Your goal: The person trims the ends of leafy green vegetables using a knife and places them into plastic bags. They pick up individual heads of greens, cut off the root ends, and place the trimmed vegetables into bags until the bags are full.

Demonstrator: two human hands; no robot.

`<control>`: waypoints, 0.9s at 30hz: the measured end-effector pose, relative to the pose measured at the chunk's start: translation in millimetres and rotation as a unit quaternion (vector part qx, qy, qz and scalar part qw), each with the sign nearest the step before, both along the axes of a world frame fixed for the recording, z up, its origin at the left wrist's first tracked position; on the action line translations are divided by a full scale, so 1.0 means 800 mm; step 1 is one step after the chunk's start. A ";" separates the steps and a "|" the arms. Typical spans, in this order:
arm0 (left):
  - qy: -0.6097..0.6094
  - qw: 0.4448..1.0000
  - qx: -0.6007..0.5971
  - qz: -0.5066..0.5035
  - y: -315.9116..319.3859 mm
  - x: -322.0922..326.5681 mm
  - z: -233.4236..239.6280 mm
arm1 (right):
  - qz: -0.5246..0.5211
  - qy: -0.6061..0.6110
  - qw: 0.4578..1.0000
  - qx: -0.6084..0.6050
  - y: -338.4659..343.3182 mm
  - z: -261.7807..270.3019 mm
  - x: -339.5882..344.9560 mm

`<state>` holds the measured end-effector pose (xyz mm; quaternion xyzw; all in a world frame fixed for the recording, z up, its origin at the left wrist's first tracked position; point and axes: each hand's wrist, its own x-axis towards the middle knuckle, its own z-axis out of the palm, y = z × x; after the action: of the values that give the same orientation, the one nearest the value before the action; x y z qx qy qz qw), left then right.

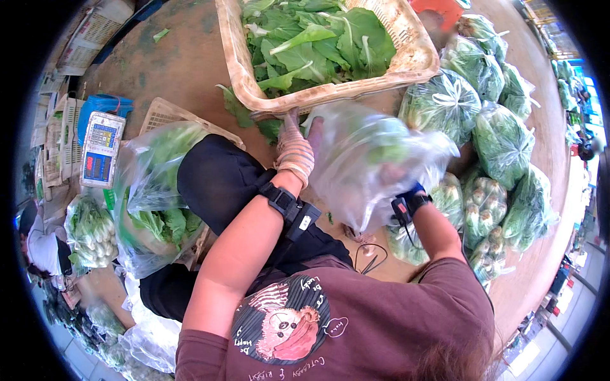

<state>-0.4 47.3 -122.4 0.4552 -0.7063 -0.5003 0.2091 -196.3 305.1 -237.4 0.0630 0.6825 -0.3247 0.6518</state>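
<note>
A clear plastic bag with something green inside is blurred in front of me. My left hand, in a striped knit glove, is at the bag's left edge, just below the crate rim; its grip is unclear. My right hand shows faintly through the plastic at the bag's right side, gripping it, with blue material at the wrist. Beyond both hands stands a stained cream plastic crate of loose leafy greens. A few leaves lie on the floor against its near left corner.
Several tied bags of vegetables crowd the right side. To the left are a digital weighing scale, an open bag of greens and a bag of white-stemmed greens. A cable lies near my legs. Another person is at far left.
</note>
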 end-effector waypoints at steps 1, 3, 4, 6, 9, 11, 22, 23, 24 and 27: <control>-0.074 0.997 -0.001 -0.018 0.003 -0.003 0.002 | -0.070 -0.043 0.996 -0.023 0.020 0.012 0.001; -0.188 0.981 0.011 -0.044 0.023 -0.012 0.004 | -0.191 -0.120 0.971 -0.076 0.057 0.036 0.023; -0.221 0.968 0.095 -0.075 0.029 -0.015 -0.004 | -0.239 -0.154 0.953 -0.103 0.066 0.047 0.037; -0.249 0.946 0.177 -0.110 0.045 -0.024 -0.024 | -0.324 -0.209 0.910 -0.153 0.082 0.067 0.068; -0.129 0.868 0.334 -0.344 0.071 -0.035 -0.060 | -0.417 -0.261 0.845 -0.211 0.080 0.087 0.102; -0.087 0.822 0.377 -0.417 0.071 -0.043 -0.084 | -0.446 -0.250 0.830 -0.224 0.067 0.096 0.108; -0.312 0.930 -0.010 -0.193 0.058 -0.061 -0.008 | -0.335 -0.079 0.934 -0.101 0.141 0.093 0.077; -0.314 0.929 -0.006 -0.197 0.061 -0.062 -0.018 | -0.272 -0.061 0.956 -0.094 0.145 0.094 0.085; -0.363 0.896 -0.036 -0.253 0.058 -0.066 -0.012 | -0.247 -0.022 0.965 -0.085 0.145 0.094 0.084; -0.434 0.836 -0.036 -0.335 0.056 -0.062 -0.006 | -0.418 -0.018 0.905 -0.079 0.142 0.099 0.065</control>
<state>-50.0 91.9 -126.8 0.3538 -0.8510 -0.2653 -0.2832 -144.0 418.4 -158.0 0.2968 0.5543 -0.6187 0.4711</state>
